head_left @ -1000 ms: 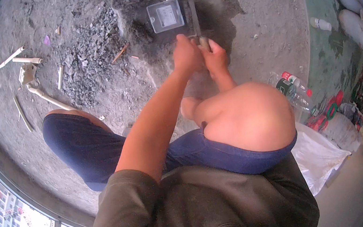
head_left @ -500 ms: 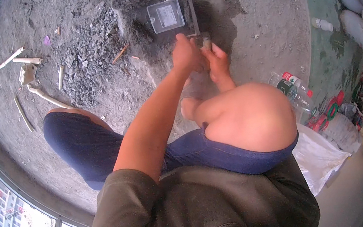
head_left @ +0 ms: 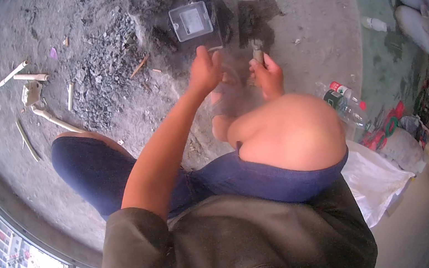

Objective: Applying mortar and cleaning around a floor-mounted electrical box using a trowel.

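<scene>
My left hand (head_left: 206, 69) has its fingers curled just below a clear plastic box with a pale label (head_left: 191, 21), near a thin pale bar (head_left: 215, 48); what they hold, if anything, is hidden. My right hand (head_left: 268, 76) grips a greyish short cylinder (head_left: 258, 53), apart from the left, at the edge of dark wet-looking debris (head_left: 251, 27). The box rests on a dark surface amid grey dirt. Hazy dust or blur covers the ground between the hands, near my foot (head_left: 221, 124).
Grey rubble (head_left: 103, 67) and white pipe pieces (head_left: 58, 119) lie to the left, before a curved window edge (head_left: 26, 220). My bare knee (head_left: 305, 136) is below my right hand. Plastic bottles (head_left: 347, 102), a white sheet (head_left: 374, 184) and pale sacks (head_left: 410, 24) sit at the right.
My hands have separated: the left moved slightly left, the right moved right with the cylinder. The view has shifted slightly, and more haze shows between the hands.
</scene>
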`<state>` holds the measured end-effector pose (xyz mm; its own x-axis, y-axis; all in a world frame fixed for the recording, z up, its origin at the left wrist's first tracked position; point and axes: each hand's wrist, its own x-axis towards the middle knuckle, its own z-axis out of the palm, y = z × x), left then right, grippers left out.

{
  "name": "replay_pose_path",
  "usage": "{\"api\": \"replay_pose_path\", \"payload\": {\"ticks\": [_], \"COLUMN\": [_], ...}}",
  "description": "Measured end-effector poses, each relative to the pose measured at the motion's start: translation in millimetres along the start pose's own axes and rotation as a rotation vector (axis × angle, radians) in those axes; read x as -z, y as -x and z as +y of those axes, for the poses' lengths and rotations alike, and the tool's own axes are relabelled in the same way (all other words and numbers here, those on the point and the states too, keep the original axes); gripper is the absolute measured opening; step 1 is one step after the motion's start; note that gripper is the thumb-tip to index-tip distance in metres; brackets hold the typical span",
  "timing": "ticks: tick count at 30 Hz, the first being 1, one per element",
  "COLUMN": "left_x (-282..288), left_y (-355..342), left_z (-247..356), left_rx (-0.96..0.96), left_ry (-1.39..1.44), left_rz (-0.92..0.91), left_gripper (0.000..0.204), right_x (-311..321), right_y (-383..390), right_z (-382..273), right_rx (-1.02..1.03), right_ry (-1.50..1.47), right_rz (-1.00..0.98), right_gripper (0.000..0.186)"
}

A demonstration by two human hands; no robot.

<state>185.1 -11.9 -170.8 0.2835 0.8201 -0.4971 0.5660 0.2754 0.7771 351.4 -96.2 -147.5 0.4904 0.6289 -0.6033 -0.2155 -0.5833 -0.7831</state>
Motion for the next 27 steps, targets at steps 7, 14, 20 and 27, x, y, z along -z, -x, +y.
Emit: {"api": "replay_pose_path", "payload": {"ticks": [7, 14, 20, 27], "left_x": [61.0, 105.8, 111.1, 110.0], "left_y": [49.4, 109.2, 141.1, 158.2], "left_z": [-26.6, -21.4, -17.2, -12.1], "left_rx": [0.094, 0.570, 0.818, 0.832], "left_ry": [0.226, 0.810, 1.317, 1.520], "left_rz": [-0.018, -0.469, -0.740, -0.763], "left_gripper": [0.030, 0.015, 0.022, 0.018], "right_x": [26.6, -3.6, -32.2, -37.3], "right_y": [16.8, 39.0, 48.1, 56.9], "right_z": [-46.2, -89.9, -103.5, -94.4], "right_rx": [-0.019, -0.045, -0.036, -0.077], "right_ry": [0.327, 0.489, 0.528, 0.498], "right_rz": [-0.232, -0.454, -0.489, -0.465], "right_gripper": [0.034, 0.039, 0.037, 0.035]}}
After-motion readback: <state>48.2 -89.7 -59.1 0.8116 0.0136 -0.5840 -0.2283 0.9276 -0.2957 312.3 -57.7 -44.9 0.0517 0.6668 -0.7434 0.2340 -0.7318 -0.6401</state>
